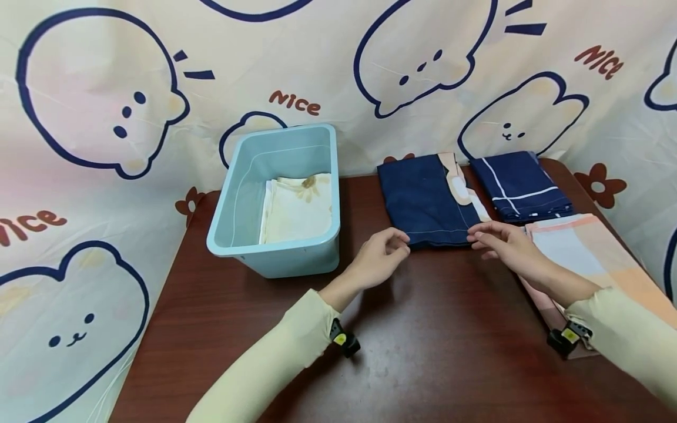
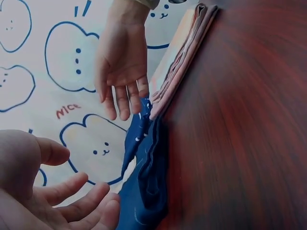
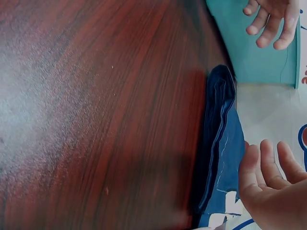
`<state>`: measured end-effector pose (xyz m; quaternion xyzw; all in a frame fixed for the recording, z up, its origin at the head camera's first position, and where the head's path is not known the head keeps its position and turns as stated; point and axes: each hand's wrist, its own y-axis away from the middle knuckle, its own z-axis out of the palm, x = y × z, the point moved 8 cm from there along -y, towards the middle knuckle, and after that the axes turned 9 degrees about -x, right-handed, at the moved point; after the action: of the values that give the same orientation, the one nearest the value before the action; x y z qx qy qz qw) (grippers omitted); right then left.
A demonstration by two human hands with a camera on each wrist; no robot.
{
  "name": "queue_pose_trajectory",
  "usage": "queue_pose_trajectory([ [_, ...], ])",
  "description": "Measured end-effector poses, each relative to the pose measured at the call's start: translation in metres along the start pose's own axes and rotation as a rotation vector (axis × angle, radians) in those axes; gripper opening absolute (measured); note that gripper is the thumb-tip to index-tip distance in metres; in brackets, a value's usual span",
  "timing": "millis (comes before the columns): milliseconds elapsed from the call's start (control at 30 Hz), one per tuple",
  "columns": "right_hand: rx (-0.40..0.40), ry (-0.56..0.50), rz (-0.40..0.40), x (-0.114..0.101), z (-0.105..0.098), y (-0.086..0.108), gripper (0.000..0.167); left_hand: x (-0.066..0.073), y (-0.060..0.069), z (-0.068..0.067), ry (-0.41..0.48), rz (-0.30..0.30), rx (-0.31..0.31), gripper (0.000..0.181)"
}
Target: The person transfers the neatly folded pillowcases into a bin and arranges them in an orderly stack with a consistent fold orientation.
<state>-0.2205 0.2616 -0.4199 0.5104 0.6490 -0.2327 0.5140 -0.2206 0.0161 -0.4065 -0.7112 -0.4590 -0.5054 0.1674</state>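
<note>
The surface [image 2: 240, 124], reddish brown with dark grain, meets a pale printed backdrop [image 2: 43, 110] along one side, and a row of folded cloths hides that edge. Nearest is a dark blue cloth [image 2: 154, 177], its layers rolled over in a thick fold; beyond it lies a navy cloth [image 2: 135, 132] with white marks, then a pink and peach cloth [image 2: 184, 62] farther along the same edge. The left hand [image 2: 33, 199] is beside the dark blue cloth, fingers apart and slightly bent. The right hand [image 2: 125, 67] hangs palm showing, fingers pointing toward the navy cloth; contact is unclear.
</note>
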Motion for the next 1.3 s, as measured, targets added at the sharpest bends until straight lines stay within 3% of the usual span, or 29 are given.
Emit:
queue_pose_trajectory([
  [300, 0.017, -0.04, 0.004, 0.007, -0.005, -0.009, 0.04, -0.011, -0.023, 0.006, -0.022, -0.041, 0.078, 0.026],
  [633, 0.094, 0.032, 0.05, 0.012, -0.019, -0.026, 0.048, -0.018, -0.052, 0.001, -0.192, -0.043, 0.202, 0.031],
  [767, 0.152, 0.098, 0.07, 0.014, -0.026, -0.038, 0.047, -0.022, -0.061, -0.002, -0.25, -0.078, 0.23, 0.034],
  [967, 0.237, 0.276, 0.0, 0.009, -0.036, -0.056, 0.039, -0.029, -0.076, -0.002, -0.267, -0.139, 0.232, 0.043],
  [1100, 0.212, 0.341, 0.023, 0.015, -0.044, -0.066, 0.041, -0.032, -0.086, -0.001, -0.27, -0.176, 0.211, 0.048],
  [1300, 0.098, 0.349, 0.127, 0.032, -0.051, -0.082, 0.058, -0.037, -0.096, -0.003, -0.241, -0.24, 0.195, 0.054],
])
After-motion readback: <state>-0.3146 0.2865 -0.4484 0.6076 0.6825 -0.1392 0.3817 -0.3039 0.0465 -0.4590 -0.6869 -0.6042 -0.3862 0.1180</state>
